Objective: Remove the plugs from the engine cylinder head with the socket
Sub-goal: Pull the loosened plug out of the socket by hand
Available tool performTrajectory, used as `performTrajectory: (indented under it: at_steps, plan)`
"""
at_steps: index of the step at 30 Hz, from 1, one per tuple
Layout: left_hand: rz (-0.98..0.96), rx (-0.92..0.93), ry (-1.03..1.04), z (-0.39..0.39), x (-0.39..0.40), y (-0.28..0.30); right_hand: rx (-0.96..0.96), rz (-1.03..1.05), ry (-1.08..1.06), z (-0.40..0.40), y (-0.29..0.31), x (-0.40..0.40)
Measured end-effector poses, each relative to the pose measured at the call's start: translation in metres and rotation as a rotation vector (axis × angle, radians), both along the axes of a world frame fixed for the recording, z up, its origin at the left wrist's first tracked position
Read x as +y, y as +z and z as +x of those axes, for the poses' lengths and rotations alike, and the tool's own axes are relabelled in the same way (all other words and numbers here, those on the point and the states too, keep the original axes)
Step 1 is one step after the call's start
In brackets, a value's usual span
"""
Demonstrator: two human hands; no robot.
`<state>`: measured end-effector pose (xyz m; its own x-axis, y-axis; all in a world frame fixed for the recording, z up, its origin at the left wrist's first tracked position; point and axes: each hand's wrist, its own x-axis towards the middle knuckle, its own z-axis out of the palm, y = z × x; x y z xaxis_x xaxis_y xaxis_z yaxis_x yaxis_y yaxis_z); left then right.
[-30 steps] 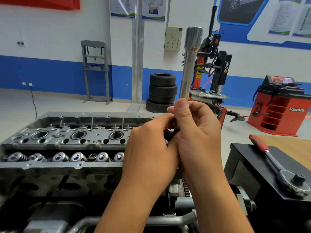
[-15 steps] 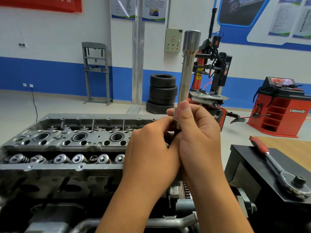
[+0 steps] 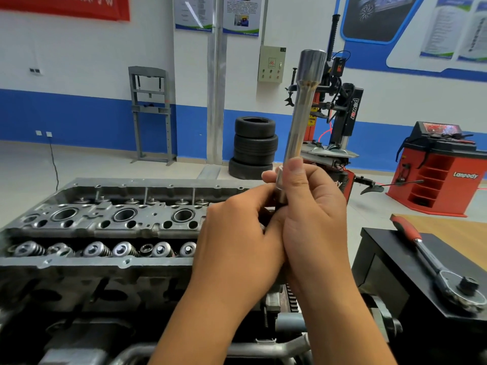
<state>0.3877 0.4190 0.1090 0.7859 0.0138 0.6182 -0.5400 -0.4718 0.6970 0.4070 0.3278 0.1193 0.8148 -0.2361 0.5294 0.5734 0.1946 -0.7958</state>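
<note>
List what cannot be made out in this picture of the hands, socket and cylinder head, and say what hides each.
- Lower end of the socket: head view, wrapped by the right hand and left hand.
- Whether a plug sits in it: covered by the left fingers.
- Right end of the cylinder head: behind both hands.
- Ratchet head: cut off by the right edge.

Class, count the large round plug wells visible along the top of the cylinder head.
3: the left round metal-rimmed well, the middle one, the right one beside the left hand. The hands may hide more.
</note>
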Motion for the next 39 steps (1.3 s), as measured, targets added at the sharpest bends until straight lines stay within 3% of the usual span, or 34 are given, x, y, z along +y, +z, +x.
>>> performTrajectory:
  at_steps: [3,13,17,25,32,39]
  plan:
    - [-0.012,0.019,-0.070,-0.0008,0.0015,0.0024,0.012,-0.016,-0.015,0.0008,0.0010,0.0005]
    - [-0.023,-0.002,0.032,-0.0001,-0.0008,-0.0013,-0.023,0.004,-0.012,0.0002,0.0000,0.0002]
    - [-0.026,0.033,-0.050,-0.0005,0.0005,0.0020,-0.024,-0.036,-0.049,0.0031,-0.0003,0.0003]
    - [-0.016,0.029,0.003,-0.0004,-0.0008,-0.0002,-0.006,0.066,0.025,-0.0023,0.0017,0.0007]
    - [-0.012,0.020,-0.074,-0.0018,0.0020,0.0029,-0.001,-0.003,-0.031,0.0001,0.0001,0.0012]
    - [-0.001,0.010,0.014,-0.0004,0.0004,-0.0012,0.011,0.082,0.034,-0.0034,0.0012,-0.0001]
